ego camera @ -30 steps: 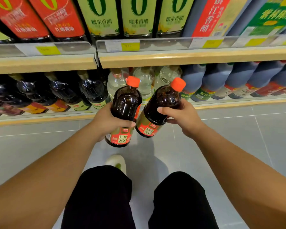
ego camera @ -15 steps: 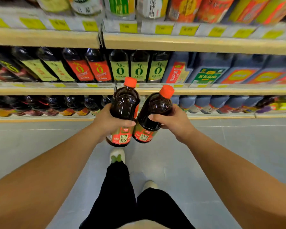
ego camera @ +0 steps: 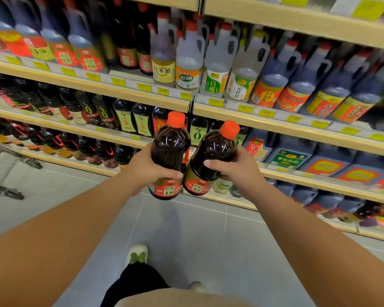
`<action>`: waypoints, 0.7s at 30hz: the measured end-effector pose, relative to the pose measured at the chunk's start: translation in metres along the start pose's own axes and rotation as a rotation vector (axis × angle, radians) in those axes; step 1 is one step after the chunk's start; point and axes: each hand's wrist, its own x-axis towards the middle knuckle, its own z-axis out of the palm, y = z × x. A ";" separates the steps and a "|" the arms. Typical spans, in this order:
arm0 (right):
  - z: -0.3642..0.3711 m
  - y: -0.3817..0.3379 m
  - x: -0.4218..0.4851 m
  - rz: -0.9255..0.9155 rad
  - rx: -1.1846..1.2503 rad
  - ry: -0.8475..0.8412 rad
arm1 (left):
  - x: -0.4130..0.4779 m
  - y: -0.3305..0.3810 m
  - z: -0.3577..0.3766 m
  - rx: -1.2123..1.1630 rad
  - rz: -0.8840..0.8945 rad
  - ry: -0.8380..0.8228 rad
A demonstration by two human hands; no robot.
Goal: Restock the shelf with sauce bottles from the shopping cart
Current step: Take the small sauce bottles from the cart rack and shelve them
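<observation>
Raised higher: left hand (ego camera: 151, 171) holds dark-sauce bottle (ego camera: 170, 147), right hand (ego camera: 239, 171) second bottle (ego camera: 213, 151).

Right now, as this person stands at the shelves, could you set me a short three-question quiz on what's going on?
1. True or false: the left hand grips the left bottle and the right hand grips the right bottle, both bottles dark with orange caps.
2. Choose: the shopping cart shows at A) the left edge, B) the right edge, C) between the feet.
3. Fill in: the bottle that leans more is the ___ one.

Key: 1 true; 2 A; 3 right.
</observation>
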 end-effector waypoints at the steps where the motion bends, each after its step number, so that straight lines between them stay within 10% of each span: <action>1: 0.008 -0.007 0.000 -0.021 -0.008 0.001 | 0.000 0.000 -0.011 -0.021 0.006 0.007; 21: 0.253 -0.125 0.096 -0.293 -0.083 0.323 | 0.070 -0.022 -0.288 -0.057 0.122 0.035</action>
